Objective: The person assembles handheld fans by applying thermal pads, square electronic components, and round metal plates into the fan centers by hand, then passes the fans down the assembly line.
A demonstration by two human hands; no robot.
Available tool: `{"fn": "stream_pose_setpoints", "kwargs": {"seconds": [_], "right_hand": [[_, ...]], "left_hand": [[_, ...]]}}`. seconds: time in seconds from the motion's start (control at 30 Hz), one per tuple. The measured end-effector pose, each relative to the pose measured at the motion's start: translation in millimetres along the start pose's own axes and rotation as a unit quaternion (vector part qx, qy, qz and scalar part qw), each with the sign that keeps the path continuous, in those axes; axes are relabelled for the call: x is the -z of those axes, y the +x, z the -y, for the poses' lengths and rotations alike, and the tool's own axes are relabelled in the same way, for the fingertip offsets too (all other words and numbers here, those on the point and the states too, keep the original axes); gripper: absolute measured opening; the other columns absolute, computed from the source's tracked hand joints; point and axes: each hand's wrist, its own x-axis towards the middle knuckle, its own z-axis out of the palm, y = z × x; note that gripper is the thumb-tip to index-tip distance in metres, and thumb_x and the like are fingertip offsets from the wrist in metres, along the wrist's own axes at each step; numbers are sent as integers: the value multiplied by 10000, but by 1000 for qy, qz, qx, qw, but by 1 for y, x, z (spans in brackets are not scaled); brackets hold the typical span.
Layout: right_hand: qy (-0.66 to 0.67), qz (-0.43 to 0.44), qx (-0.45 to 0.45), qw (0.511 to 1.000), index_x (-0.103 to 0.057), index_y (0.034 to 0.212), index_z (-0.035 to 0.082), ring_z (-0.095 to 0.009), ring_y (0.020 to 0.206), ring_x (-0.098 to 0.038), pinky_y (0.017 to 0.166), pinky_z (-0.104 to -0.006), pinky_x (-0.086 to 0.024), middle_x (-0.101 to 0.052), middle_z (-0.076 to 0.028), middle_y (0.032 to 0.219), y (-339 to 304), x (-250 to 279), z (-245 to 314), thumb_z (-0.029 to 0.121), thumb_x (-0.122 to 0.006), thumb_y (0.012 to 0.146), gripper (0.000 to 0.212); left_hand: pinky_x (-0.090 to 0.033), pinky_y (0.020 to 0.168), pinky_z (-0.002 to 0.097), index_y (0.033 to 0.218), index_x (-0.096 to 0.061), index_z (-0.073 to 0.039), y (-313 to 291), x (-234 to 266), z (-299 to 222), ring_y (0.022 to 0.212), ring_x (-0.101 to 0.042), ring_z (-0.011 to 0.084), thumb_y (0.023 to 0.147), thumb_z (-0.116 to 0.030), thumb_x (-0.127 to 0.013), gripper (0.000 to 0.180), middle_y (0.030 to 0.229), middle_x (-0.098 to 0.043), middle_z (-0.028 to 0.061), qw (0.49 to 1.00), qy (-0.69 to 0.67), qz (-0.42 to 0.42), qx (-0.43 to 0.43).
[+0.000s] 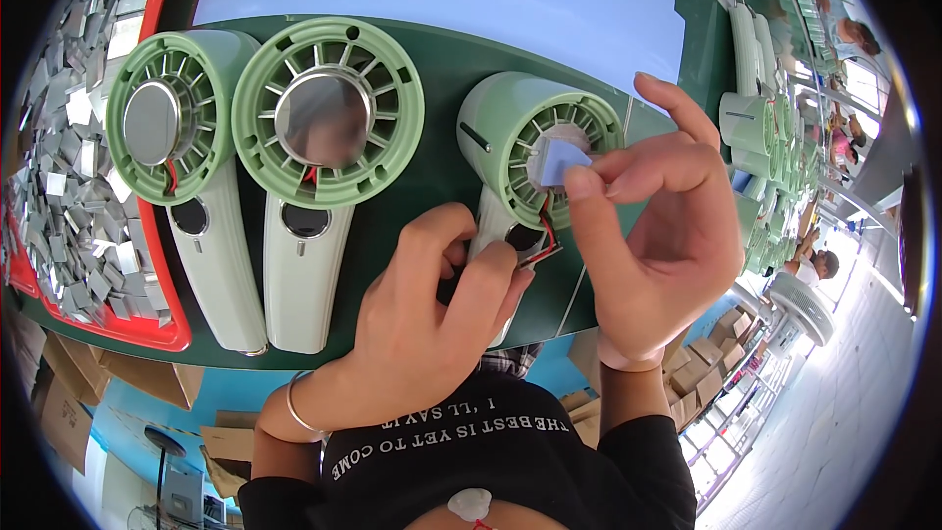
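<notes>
A pale green handheld fan (496, 123) lies on the dark green table, its open round head tilted toward me. My left hand (417, 309) is closed round its handle, which the fingers mostly hide. Red and black wires (548, 226) come out of the head and end near my left fingertips. My right hand (677, 226) pinches a small bluish piece, flat-sided, (562, 161) between thumb and forefinger. That piece is against or just before the whitish hub in the middle of the head. The other right fingers are curled or raised.
Two similar fans (329, 128) with shiny round discs in their heads lie to the left. Beyond them a red tray (177, 329) holds many small silvery pieces. A pale blue-white sheet (442, 0) spans the back. More green fan bodies (751, 123) are stacked at the right.
</notes>
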Motion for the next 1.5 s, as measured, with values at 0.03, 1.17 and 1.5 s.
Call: {"fn": "stream_pose_setpoints", "kwargs": {"seconds": [0.03, 1.17, 1.5], "right_hand": [[-29, 14, 24, 999, -561, 825, 56, -321, 1183, -563, 1032, -458, -402, -631, -72, 765, 0, 0, 0, -76, -717, 754, 217], [-236, 2, 328, 915, -750, 967, 99, -259, 866, -654, 812, -436, -494, -698, -33, 983, -32, 13, -12, 22, -772, 588, 387], [-44, -7, 328, 944, -720, 1028, 28, -252, 851, -626, 734, -367, -490, -674, -71, 931, -11, 5, -26, 37, -829, 572, 469]], "left_hand": [[-502, 613, 330, 1037, -572, -17, 0, 0, 0, 772, -608, 240, 768, 0, -803, 355, 1118, -481, 180, 1000, 0, 0, 0], [-468, 538, 304, 985, -619, 11, 5, 2, -4, 667, -593, 194, 769, 45, -754, 257, 1033, -520, 120, 993, -51, -99, -28], [-435, 620, 261, 1041, -625, 5, 16, 6, -16, 751, -506, 151, 815, 10, -730, 249, 1029, -522, 87, 986, -98, -135, -27]]}}
